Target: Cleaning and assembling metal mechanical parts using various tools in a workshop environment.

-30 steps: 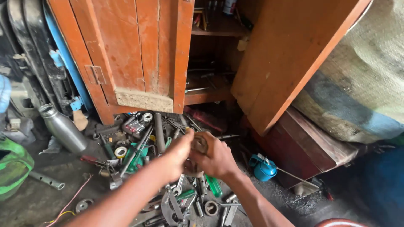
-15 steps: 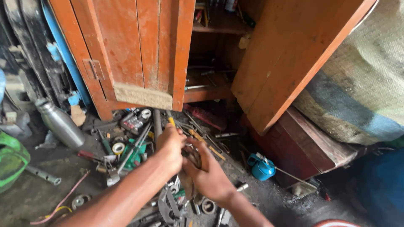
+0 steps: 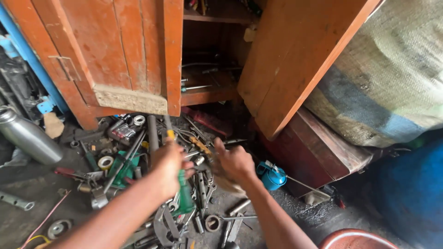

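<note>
We now have a green-handled screwdriver (image 3: 184, 196) in our left hand (image 3: 170, 167), fingers curled around its shaft above the tool pile (image 3: 138, 152). Half a second ago both hands met over a small round part; now our right hand (image 3: 233, 162) has moved apart, fingers spread, and whether it grips anything we cannot tell, beside the blue oil can (image 3: 272, 176) below the open wooden cabinet (image 3: 138, 50)

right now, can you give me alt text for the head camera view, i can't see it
Two bare arms reach down over a heap of metal tools on a dirty floor; the left hand grips a tool with a yellow band, and the right hand is open just above the heap. Behind stands an orange wooden cabinet with one door open, a small blue can at its foot.
</note>
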